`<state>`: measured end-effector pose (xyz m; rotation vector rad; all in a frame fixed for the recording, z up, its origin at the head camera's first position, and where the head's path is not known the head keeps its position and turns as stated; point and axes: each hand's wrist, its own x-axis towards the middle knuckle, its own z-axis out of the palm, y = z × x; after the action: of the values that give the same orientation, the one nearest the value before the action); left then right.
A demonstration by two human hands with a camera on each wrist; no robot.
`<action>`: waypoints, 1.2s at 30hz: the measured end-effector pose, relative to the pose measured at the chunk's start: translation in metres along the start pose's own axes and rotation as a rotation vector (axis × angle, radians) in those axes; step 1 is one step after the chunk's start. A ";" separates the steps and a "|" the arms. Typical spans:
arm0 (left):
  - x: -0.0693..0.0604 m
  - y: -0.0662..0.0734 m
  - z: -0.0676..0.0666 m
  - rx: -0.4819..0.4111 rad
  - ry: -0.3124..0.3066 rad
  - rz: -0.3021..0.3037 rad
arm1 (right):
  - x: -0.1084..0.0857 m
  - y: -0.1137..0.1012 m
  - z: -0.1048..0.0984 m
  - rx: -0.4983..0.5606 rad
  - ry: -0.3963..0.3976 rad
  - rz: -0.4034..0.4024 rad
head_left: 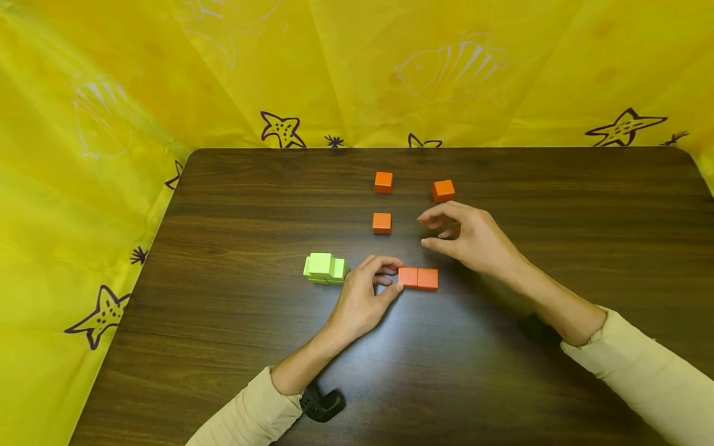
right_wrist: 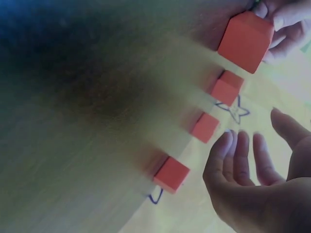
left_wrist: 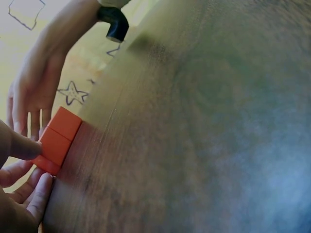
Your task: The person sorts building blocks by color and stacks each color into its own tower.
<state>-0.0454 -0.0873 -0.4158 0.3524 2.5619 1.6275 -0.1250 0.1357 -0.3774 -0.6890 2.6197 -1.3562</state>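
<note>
The fingers of my left hand pinch the left end of a smooth orange cube-shaped block, thumb at its near corner and forefinger at its far one, while those of my right hand hold nothing, curved with a wide gap between thumb and fingertips. The pinched block sits on the dark wood-grain table, its right face against a matching orange block. Together they form a short bar whose long axis runs left to right, roughly parallel to the table's far edge; each block alone looks about as deep as it is wide, so I read no long axis in either. To steady this pair well, I should keep my pinch light and low and press evenly along the bar's line, since a push on one corner could twist the seam open. My left knuckles are just beside a light-green block stack, so I would keep that wrist quiet. Beyond my hands lie three loose orange cubes: a near one, a far-left one squared to the table, and a far-right one, slightly turned, just past my right fingertips.
</note>
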 end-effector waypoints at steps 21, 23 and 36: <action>0.000 0.000 0.000 0.003 0.000 -0.002 | 0.028 0.005 0.010 0.045 -0.012 0.014; 0.000 0.000 -0.001 0.005 0.000 -0.003 | 0.031 0.006 0.011 0.052 -0.020 0.012; 0.000 0.000 0.000 0.005 -0.006 -0.016 | 0.047 0.002 0.024 0.070 -0.049 0.026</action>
<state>-0.0455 -0.0869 -0.4155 0.3355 2.5579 1.6126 -0.1604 0.0978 -0.3886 -0.6672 2.5214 -1.3978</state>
